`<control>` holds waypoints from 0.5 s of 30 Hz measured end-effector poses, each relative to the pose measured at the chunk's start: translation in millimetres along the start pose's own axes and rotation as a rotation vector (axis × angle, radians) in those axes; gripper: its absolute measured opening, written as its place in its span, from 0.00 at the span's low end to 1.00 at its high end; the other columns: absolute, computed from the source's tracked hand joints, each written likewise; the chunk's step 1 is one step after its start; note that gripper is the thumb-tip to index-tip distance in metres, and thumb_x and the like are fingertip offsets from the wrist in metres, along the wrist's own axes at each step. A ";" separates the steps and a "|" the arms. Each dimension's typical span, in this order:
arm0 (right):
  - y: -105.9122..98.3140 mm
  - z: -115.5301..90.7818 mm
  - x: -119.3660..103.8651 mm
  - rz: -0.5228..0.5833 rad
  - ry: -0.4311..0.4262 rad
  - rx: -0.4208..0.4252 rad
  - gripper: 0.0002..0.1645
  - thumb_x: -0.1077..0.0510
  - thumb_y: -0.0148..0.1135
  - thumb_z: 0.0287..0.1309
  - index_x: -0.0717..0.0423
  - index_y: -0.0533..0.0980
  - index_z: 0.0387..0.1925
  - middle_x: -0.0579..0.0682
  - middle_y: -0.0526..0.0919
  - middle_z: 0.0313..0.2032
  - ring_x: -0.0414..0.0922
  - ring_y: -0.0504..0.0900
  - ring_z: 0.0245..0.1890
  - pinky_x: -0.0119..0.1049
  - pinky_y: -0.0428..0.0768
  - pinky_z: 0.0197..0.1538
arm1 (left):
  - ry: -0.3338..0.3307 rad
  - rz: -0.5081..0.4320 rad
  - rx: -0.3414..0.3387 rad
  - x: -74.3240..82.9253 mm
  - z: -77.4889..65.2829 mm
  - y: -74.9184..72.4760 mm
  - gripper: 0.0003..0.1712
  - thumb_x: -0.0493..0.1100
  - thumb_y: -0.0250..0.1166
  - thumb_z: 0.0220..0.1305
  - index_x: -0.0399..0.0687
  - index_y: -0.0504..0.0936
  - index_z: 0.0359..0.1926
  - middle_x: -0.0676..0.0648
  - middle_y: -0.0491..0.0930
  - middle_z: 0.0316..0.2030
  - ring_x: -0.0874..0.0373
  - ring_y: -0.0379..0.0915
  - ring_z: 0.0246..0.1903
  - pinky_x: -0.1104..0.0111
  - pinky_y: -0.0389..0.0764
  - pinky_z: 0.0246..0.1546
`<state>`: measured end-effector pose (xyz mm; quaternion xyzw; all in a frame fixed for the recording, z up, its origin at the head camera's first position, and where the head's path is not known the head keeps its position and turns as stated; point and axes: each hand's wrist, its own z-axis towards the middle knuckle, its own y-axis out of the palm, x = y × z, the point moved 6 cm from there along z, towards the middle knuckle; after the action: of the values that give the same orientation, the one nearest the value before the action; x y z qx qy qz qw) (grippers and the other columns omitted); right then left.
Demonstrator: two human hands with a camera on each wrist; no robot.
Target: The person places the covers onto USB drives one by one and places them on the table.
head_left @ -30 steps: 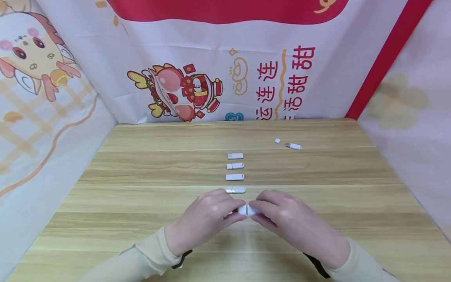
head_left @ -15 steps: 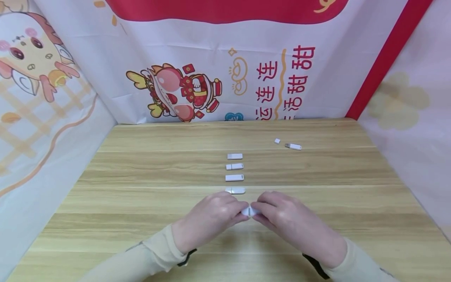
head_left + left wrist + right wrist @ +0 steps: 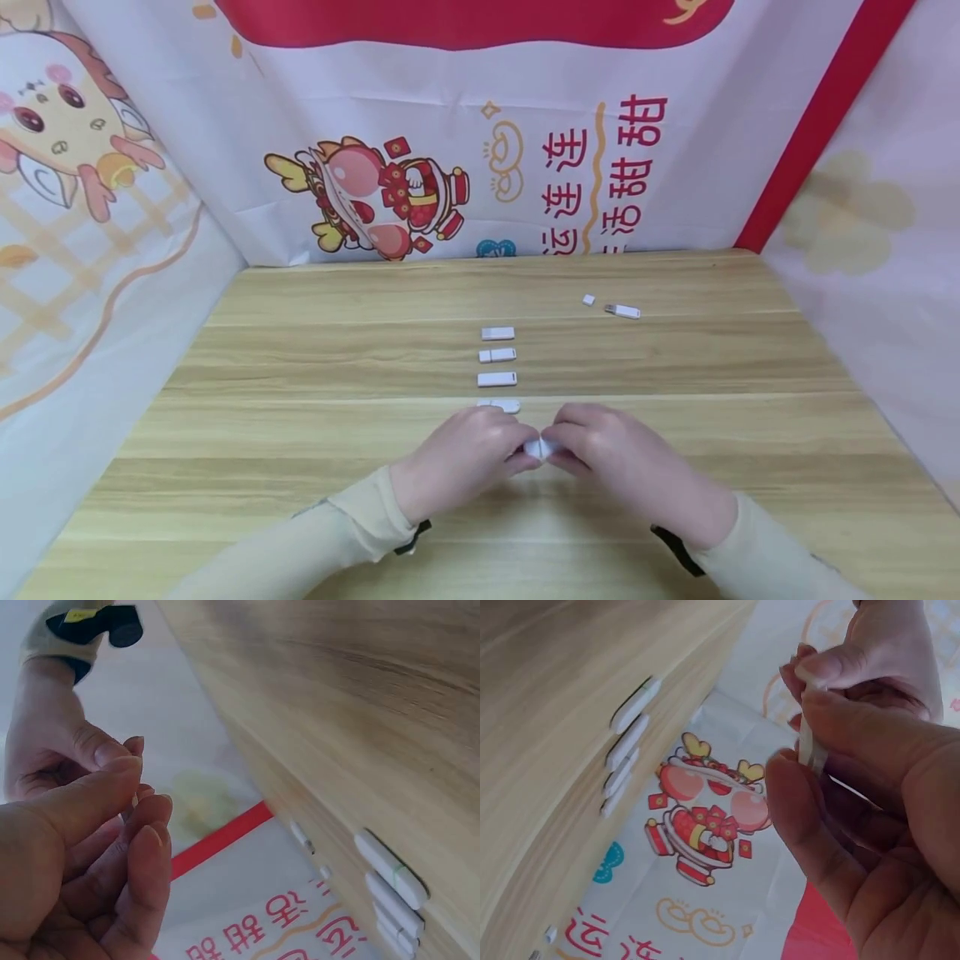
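Note:
Close above the table, in the head view, both hands meet at a white USB stick (image 3: 533,449). My left hand (image 3: 467,460) pinches its left end between thumb and fingers, while my right hand (image 3: 628,468) pinches the right end. A seam crosses the stick between the two sets of fingertips. Its narrow white edge (image 3: 807,742) shows in the right wrist view; fingers cover most of the rest. Just beyond the left hand lies a rounded white USB stick (image 3: 507,406), partly hidden by that hand.
Three more white USB sticks form a column farther back: one with a dark slot (image 3: 497,379), a capped one (image 3: 497,356) and the farthest (image 3: 498,333). At the back right, an uncapped USB stick (image 3: 627,312) lies beside its loose cap (image 3: 588,300). Printed cloth (image 3: 420,92) hangs behind the table.
The left hand has moved right, toward the right hand, and the held USB stick has shifted slightly right. Less of the stick shows between the fingers. The sticks on the table stay put.

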<state>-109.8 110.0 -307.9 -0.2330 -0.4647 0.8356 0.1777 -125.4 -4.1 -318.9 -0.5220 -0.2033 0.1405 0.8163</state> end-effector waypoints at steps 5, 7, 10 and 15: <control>9.8 -0.3 25.6 0.012 0.096 -0.127 0.06 0.62 0.70 0.46 0.53 0.81 0.28 0.40 0.75 0.26 0.31 0.72 0.25 0.24 0.74 0.28 | -0.074 -0.044 -0.103 -15.0 13.5 17.1 0.07 0.47 0.68 0.54 0.49 0.84 0.30 0.58 0.79 0.23 0.72 0.66 0.20 0.83 0.68 0.24; 11.3 1.2 36.4 -0.008 0.129 -0.158 0.06 0.61 0.70 0.46 0.51 0.81 0.29 0.39 0.76 0.26 0.31 0.71 0.24 0.24 0.74 0.27 | -0.108 -0.058 -0.135 -22.7 21.0 21.2 0.08 0.47 0.68 0.54 0.49 0.85 0.31 0.58 0.80 0.24 0.73 0.66 0.21 0.82 0.69 0.24; 11.6 6.1 53.9 -0.011 0.167 -0.196 0.07 0.60 0.71 0.45 0.52 0.82 0.30 0.41 0.77 0.26 0.33 0.72 0.24 0.25 0.74 0.28 | -0.159 -0.093 -0.177 -35.4 33.9 25.5 0.09 0.47 0.69 0.53 0.48 0.85 0.33 0.57 0.81 0.25 0.73 0.69 0.22 0.82 0.71 0.25; 9.9 19.0 83.3 -0.008 0.190 -0.225 0.08 0.60 0.72 0.44 0.54 0.82 0.31 0.42 0.77 0.27 0.35 0.74 0.25 0.26 0.75 0.29 | -0.215 -0.076 -0.228 -59.9 59.4 30.8 0.09 0.47 0.70 0.51 0.48 0.85 0.33 0.57 0.80 0.25 0.70 0.70 0.21 0.79 0.71 0.24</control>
<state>-190.1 134.6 -326.3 -0.3279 -0.5372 0.7517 0.1970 -206.9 29.4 -335.9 -0.5851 -0.3240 0.1405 0.7300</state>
